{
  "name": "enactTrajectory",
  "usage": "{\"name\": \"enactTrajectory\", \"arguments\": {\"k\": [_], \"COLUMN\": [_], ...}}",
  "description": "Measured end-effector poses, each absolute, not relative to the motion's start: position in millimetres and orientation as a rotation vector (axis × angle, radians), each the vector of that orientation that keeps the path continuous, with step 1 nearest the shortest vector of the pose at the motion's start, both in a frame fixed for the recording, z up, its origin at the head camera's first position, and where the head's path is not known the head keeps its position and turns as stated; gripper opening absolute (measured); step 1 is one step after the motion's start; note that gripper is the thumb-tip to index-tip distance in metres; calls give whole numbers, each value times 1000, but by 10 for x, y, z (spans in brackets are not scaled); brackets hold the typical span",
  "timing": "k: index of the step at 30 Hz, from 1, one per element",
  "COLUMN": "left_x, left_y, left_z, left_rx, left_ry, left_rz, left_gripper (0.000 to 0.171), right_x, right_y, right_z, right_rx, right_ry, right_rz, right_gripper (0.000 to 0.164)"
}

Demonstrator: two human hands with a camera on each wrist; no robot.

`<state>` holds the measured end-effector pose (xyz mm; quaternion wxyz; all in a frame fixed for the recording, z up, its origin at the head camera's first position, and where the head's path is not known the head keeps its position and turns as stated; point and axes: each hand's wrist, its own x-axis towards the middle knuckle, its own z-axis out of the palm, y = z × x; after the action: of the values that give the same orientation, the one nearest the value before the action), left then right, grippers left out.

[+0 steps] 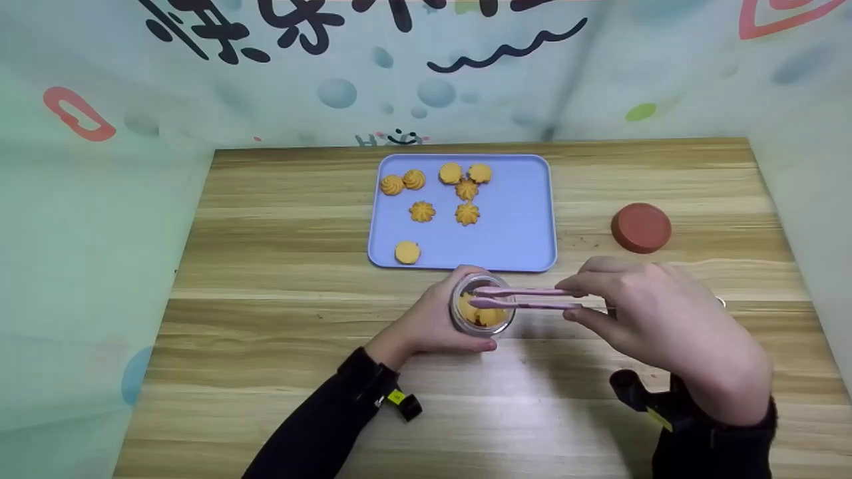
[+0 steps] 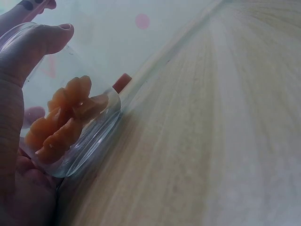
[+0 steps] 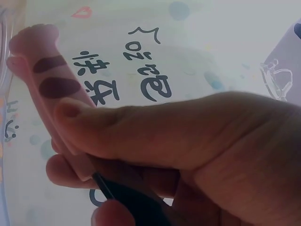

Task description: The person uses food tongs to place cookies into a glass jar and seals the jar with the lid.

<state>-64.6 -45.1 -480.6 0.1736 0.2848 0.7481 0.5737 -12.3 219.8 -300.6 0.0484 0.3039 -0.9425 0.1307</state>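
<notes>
My left hand [image 1: 439, 318] grips a clear jar [image 1: 482, 332] just in front of the blue tray, thumb on the near side and fingers round the far side. Several golden cookies [image 2: 61, 122] lie in the jar's bottom, seen through its wall in the left wrist view. My right hand [image 1: 655, 316] pinches pink tongs [image 1: 532, 291] between thumb and fingers. The tongs' paw-shaped tips [image 3: 35, 42] are over the jar's open mouth in the head view, close together. No cookie shows between them.
Several cookies [image 1: 422, 211], some swirled and some flat side up, lie on the blue tray [image 1: 522, 226] beyond the jar. A round red lid [image 1: 641, 227] rests on the wooden table [image 1: 266, 279] to the right. A printed curtain [image 1: 432, 66] stands behind the table.
</notes>
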Motion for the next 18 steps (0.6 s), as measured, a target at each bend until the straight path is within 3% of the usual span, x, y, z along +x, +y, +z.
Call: {"name": "enactTrajectory", "arguments": {"k": [8,18], "left_x": [-591,-591], "left_y": [-475,-477], "left_z": [-4562,-4555], "left_rx": [818,781], "left_ry": [2092,2136], "left_rz": [1631,1581], "left_gripper": [89,91], "right_x": [-172,-371], "right_y": [2231,2234], "right_z": [-3001,-3070], "right_rx": [982,930], "right_ry": [-2799,-2657], "right_rz": [509,571], "right_gripper": [28,36]}}
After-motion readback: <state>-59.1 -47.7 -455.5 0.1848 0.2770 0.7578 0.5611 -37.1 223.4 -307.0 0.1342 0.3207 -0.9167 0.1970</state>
